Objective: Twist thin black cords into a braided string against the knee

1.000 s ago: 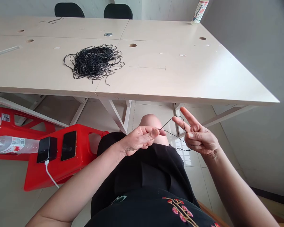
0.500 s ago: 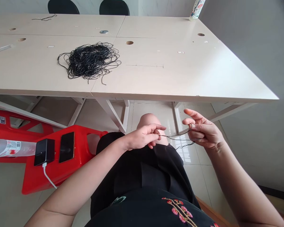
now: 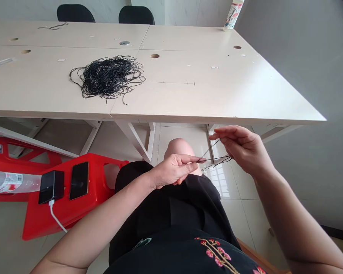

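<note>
A thin black cord (image 3: 213, 160) stretches between my two hands, above my lap and in front of the table edge. My left hand (image 3: 177, 167) pinches it between thumb and forefinger near the right knee. Higher and to the right, my right hand (image 3: 242, 148) holds another stretch of the cord at its fingertips, so one strand slants up from the left fingers to it. More strands run lower, to the underside of the right hand. Where they end inside the right palm is hidden. On the table lies a tangled heap of black cord (image 3: 108, 78).
Before me is a pale table (image 3: 231, 95). A bottle (image 3: 233, 15) stands at its far right. At left, a red stool (image 3: 100, 179) carries a phone (image 3: 79, 180) and a black box (image 3: 51, 186) with a white cable; a clear bottle (image 3: 28, 183) lies beside it. Short cord pieces (image 3: 53, 26) lie far left.
My right hand has turned over and moved slightly left and up, its fingers closing on the cord. My left thumb and forefinger now press together. One strand slants upward between the hands.
</note>
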`<state>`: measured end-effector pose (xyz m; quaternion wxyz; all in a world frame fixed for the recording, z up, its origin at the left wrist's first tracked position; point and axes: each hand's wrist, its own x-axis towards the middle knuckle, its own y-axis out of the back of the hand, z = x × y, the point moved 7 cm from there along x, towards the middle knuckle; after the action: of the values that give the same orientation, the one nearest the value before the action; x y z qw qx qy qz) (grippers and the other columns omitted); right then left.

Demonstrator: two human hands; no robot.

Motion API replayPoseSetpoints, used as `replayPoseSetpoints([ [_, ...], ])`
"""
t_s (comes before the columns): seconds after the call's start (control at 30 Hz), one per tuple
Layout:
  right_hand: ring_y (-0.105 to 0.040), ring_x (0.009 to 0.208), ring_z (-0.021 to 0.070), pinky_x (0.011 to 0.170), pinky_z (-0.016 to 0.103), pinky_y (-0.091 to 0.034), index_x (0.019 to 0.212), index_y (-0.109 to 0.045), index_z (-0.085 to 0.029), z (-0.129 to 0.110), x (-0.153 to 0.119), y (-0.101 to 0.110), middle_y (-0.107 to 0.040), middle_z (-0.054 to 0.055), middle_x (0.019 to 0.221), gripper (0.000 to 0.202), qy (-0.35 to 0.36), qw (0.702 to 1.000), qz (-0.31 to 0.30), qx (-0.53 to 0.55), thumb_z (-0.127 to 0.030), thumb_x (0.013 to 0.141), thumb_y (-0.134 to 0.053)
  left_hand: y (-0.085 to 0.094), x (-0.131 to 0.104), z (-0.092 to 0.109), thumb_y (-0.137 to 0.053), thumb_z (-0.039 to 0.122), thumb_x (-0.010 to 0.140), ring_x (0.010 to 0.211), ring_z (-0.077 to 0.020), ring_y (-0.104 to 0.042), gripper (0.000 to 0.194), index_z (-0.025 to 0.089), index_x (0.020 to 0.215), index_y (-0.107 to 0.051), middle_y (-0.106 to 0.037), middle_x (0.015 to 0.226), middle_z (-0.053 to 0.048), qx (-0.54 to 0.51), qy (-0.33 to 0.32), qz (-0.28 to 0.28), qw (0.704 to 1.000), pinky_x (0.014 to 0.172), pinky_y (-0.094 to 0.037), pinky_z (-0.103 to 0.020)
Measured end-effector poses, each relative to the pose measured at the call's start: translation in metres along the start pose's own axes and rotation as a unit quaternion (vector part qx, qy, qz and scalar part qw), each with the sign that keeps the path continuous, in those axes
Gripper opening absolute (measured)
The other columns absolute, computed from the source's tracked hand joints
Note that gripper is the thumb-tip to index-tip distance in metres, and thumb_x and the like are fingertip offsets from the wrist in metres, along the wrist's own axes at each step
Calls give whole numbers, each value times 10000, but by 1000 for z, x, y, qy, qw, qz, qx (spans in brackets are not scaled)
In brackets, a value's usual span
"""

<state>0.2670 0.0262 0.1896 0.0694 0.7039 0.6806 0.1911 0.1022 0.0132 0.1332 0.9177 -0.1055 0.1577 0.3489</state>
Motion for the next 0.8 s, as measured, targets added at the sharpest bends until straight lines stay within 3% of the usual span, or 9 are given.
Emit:
replayPoseSetpoints([
  [0.1,-631,817,151,669,303,-502,973,-619,-247,-18,-5,3,-688,37,923,189,81,986,42,-140,-220,865,-467,8,3,3,-548,399,813,410,-28,-369,333,194,1046,-666,-614,627,3,-13,-35,64,997,427,-327,-195],
  [0.17,-639,802,150,676,303,-506,981,-624,-256,-22,-7,6,-688,33,933,219,114,964,70,-232,-207,877,-438,12,3,4,-567,396,802,460,-24,-409,303,199,1005,-676,-661,817,-35,-44,-51,87,994,465,-360,-198],
  [0.23,-644,786,151,664,295,-509,975,-631,-256,-22,-7,9,-689,31,911,234,129,946,86,-285,-201,883,-423,17,2,5,-550,421,810,492,-34,-443,328,208,1035,-655,-657,824,-36,-83,-57,100,990,464,-353,-193],
  [0.33,-647,806,154,682,290,-512,934,-639,-254,-21,-7,13,-688,28,877,217,140,945,99,-280,-205,885,-434,18,1,6,-499,464,833,494,-60,-484,435,207,1179,-561,-607,626,5,-82,-37,76,993,457,-342,-191],
  [0.4,-648,815,150,704,288,-510,924,-641,-261,-25,-8,12,-689,22,883,201,154,949,98,-256,-212,883,-451,9,4,2,-495,499,822,498,-86,-525,546,197,1276,-474,-586,551,19,-30,14,14,999,466,-358,-205],
  [0.5,-647,799,144,703,281,-504,939,-640,-269,-37,-10,2,-690,15,886,192,179,952,64,-240,-219,881,-464,-8,10,2,-606,488,745,582,-115,-598,680,209,1333,-409,-669,708,-28,16,50,-47,997,510,-408,-227],
  [0.6,-633,731,135,639,267,-488,949,-632,-265,-43,-11,-9,-681,17,842,206,186,948,35,-257,-226,891,-439,-12,19,16,-599,470,761,600,-103,-616,566,221,1259,-499,-678,797,-43,-43,-22,-6,999,527,-427,-220],
  [0.67,-609,678,129,598,256,-465,944,-628,-255,-41,-10,-8,-669,21,803,205,185,937,56,-291,-235,890,-431,-8,20,21,-538,489,800,553,-88,-609,452,211,1155,-577,-678,796,-46,-96,-55,25,994,467,-398,-196],
  [0.8,-557,587,121,548,244,-414,910,-639,-238,-23,-8,9,-651,23,752,179,170,896,116,-394,-254,851,-470,6,16,20,-561,482,789,588,-89,-631,352,177,952,-627,-660,997,-79,-141,-69,55,986,369,-314,-154],
])
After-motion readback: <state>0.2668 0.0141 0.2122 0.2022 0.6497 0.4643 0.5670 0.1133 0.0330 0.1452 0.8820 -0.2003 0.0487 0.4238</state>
